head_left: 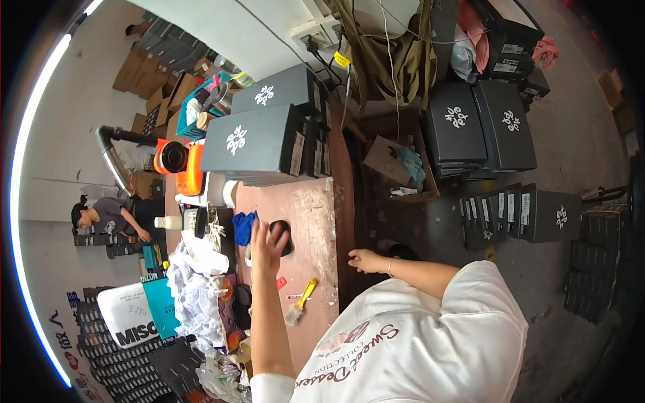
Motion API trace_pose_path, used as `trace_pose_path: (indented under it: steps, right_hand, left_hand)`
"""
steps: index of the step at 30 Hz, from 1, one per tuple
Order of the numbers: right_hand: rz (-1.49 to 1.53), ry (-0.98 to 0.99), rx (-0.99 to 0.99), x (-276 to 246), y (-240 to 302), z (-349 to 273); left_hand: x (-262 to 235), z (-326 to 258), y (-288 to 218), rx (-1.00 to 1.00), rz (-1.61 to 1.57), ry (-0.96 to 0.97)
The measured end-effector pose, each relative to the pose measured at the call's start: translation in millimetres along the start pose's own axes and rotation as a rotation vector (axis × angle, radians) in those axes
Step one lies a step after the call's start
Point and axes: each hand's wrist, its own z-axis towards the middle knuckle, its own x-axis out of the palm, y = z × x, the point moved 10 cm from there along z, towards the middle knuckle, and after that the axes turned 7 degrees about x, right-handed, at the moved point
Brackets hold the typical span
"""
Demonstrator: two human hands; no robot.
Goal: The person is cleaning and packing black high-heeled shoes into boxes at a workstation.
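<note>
My left hand [267, 247] is raised over the pinkish worktable [312, 228], its fingers spread and nothing seen gripped in them. Partly hidden behind those fingers is a dark rounded object [287, 247]; whether the hand touches it I cannot tell. Just left of the hand lies a crumpled blue cloth [244, 227]. A paintbrush with a yellow handle [308, 290] rests nearer to me, beside a thin pen-like stick [294, 296] and a small red piece [281, 282]. Off the table's right edge, my right hand [366, 260] hangs with loosely curled fingers and no visible object.
Dark grey shoeboxes [252, 142] are stacked at the table's far end. White crumpled paper [191, 282] heaps along the left side. An open carton [430, 191] and more shoeboxes [457, 131] stand on the right. Another person [114, 218] is at far left.
</note>
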Motion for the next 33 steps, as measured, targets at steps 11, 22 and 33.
trace_pose_path:
  steps: [11,22,33]
  right_hand:
    - [-0.410,-0.545,-0.445,-36,276,36]
    - [-0.626,1.279,-0.854,561,148,-364]
    - [-0.377,1.396,-0.450,660,112,-505]
  left_hand:
    - [-235,-400,142,0.040,-0.391,-0.600]
    - [-121,-870,-51,1.403,1.104,-2.021]
    - [-342,-985,5,0.846,0.565,-2.186]
